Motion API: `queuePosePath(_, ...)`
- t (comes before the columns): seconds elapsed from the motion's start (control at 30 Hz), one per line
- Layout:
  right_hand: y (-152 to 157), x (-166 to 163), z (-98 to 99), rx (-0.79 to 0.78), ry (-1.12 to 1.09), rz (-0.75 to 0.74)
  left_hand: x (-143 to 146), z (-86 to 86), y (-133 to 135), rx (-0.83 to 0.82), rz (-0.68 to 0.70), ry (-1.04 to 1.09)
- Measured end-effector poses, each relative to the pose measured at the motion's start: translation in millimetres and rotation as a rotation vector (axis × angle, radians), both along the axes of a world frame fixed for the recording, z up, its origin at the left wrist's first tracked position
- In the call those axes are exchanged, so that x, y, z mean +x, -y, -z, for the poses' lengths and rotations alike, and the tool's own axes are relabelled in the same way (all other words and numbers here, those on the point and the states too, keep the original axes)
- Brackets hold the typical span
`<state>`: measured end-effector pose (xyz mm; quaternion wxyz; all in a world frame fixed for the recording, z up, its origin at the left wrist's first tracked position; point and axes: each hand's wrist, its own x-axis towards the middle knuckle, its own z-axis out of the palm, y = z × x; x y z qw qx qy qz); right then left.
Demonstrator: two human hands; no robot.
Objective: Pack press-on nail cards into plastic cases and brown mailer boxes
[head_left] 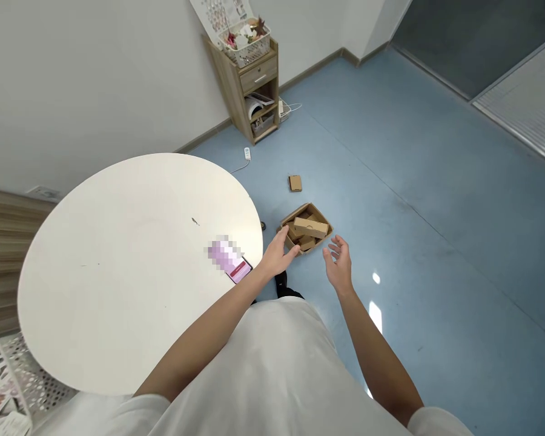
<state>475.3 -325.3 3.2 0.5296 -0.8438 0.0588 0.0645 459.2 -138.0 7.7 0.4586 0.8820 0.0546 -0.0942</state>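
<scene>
On the blue floor, just off the round table's (131,260) edge: an open cardboard box (320,215) of smaller cartons (310,227).
Left hand (279,254) and right hand (338,261) reach toward its near corner, open, fingers spread, holding nothing. A grip would likely need both hands on its walls. No writing is legible, and the phone (236,266) is blurred.

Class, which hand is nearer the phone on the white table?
Left. The left hand hangs just right of the phone, past the table edge; the right hand is farther right, over the floor.
</scene>
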Motion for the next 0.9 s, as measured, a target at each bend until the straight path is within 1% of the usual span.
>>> queuePosePath(0.13, -20.3, -14.6, 5.4, 0.064, -0.099, -0.125, -38.5, -1.5, -29.5, 0.006, -0.136, -0.041)
queuePosePath(0.23, -40.6, -27.3, 11.1, 0.082, -0.132, -0.236, -78.3, -3.1, -57.0, -0.015, -0.317, -0.075)
queuePosePath(0.3, -56.7, -36.0, 11.9, 0.071, -0.144, -0.343, -108.9, -4.2, -74.4, -0.053, -0.439, -0.104)
queuePosePath(0.43, -93.9, -53.6, 5.3, 0.001, -0.167, -0.635, -176.3, -1.2, -101.6, -0.088, -0.635, -0.186)
queuePosePath(0.5, -113.9, -62.8, 2.5, -0.081, -0.17, -0.786, -210.5, 4.5, -110.0, -0.078, -0.713, -0.204)
queuePosePath(0.53, -123.9, -67.4, 2.4, -0.148, -0.163, -0.856, -227.1, 8.2, -113.0, -0.076, -0.746, -0.211)
queuePosePath(0.63, -152.9, -80.8, 8.4, -0.426, -0.1, -1.012, -272.4, 21.2, -119.1, -0.099, -0.822, -0.246)
queuePosePath(0.7, -169.9, -88.9, 15.6, -0.588, -0.033, -1.051, -297.8, 29.7, -122.2, -0.13, -0.84, -0.275)
queuePosePath(0.73, -177.4, -92.5, 19.1, -0.64, -0.005, -1.057, -308.7, 33.3, -123.9, -0.144, -0.838, -0.286)
queuePosePath(0.83, -195.1, -101.2, 27.2, -0.717, 0.038, -1.042, -333.4, 40.1, -129.7, -0.171, -0.806, -0.305)
queuePosePath(0.9, -202.7, -105.0, 30.4, -0.749, 0.04, -1.021, -342.6, 40.7, -133.9, -0.173, -0.799, -0.311)
